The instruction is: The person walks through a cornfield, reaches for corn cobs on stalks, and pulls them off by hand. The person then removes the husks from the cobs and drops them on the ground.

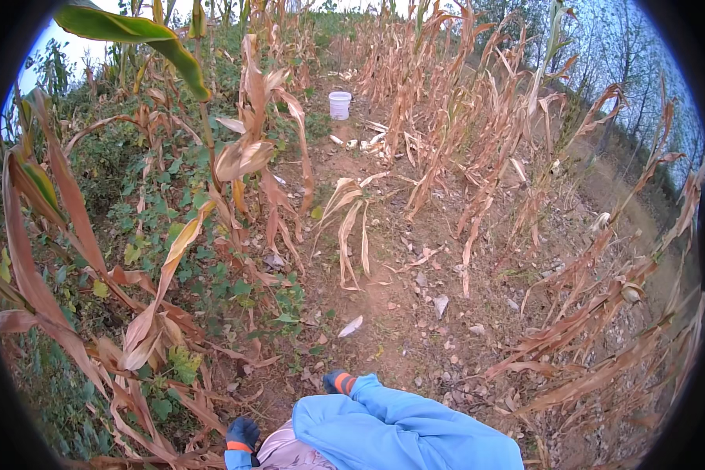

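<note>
My left hand (242,432), in a dark glove with an orange cuff band, is low in the picture beside my body, close to dry corn leaves (197,405). My right hand (333,382), gloved alike with orange stripes at the wrist, reaches across in front of me from a light blue sleeve (429,420). Bare soil and leaf litter lie just beyond it. Neither glove shows a held thing, and the fingers are partly hidden. Up and to the left, a husk-covered corn ear (245,160) hangs on a standing stalk (207,126).
A white bucket (339,107) stands on the dirt path (382,305) ahead. Several pale corn ears (352,144) lie near it. Dry corn stalks (446,117) line the right side, and green vines (170,194) cover ground on the left. A pale husk piece (351,326) lies nearby.
</note>
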Available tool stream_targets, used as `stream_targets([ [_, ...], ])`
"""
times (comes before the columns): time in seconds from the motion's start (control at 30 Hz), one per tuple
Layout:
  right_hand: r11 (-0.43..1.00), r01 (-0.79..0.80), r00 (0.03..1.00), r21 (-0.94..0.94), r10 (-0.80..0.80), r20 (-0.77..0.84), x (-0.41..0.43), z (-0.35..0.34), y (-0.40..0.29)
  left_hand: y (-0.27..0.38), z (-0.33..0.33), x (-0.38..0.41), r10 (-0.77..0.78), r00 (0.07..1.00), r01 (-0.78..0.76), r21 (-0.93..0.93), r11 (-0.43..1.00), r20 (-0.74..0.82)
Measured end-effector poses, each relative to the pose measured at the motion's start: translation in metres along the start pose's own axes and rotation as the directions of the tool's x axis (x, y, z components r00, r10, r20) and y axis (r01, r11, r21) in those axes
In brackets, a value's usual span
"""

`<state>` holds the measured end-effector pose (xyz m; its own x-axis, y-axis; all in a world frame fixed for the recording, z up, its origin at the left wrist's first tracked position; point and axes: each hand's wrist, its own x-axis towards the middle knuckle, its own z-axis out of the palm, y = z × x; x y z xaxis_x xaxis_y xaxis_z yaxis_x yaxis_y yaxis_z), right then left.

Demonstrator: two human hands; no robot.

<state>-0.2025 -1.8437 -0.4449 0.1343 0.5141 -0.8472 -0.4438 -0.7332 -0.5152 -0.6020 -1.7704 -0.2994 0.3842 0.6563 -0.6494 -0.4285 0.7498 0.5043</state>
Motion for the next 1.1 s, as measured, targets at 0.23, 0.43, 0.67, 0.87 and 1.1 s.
stream_targets([
  [0.23,0.617,0.510,0.845,-0.600,-0.489,0.216,-0.036,0.032,-0.007,0.001,-0.029,-0.010,0.036,0.999,-0.037,-0.036,0.999,-0.019],
  [0.43,0.893,0.188,0.980,-0.409,-0.200,0.014,-0.021,0.023,-0.001,0.002,-0.020,-0.014,0.027,0.998,-0.025,-0.039,0.999,0.054],
  [0.67,0.705,0.299,0.949,-0.642,-0.288,0.127,-0.023,0.031,-0.002,0.002,-0.034,-0.008,0.020,0.997,-0.021,-0.018,1.000,-0.068],
  [0.87,0.342,0.431,0.878,-0.835,-0.372,0.300,-0.069,0.041,-0.019,0.006,-0.005,-0.035,0.094,0.969,-0.082,0.060,0.995,-0.229],
  [1.1,0.315,0.329,0.921,-0.890,-0.314,0.229,-0.080,0.028,-0.023,0.008,0.031,-0.052,0.066,0.986,-0.058,0.057,0.997,-0.155],
])
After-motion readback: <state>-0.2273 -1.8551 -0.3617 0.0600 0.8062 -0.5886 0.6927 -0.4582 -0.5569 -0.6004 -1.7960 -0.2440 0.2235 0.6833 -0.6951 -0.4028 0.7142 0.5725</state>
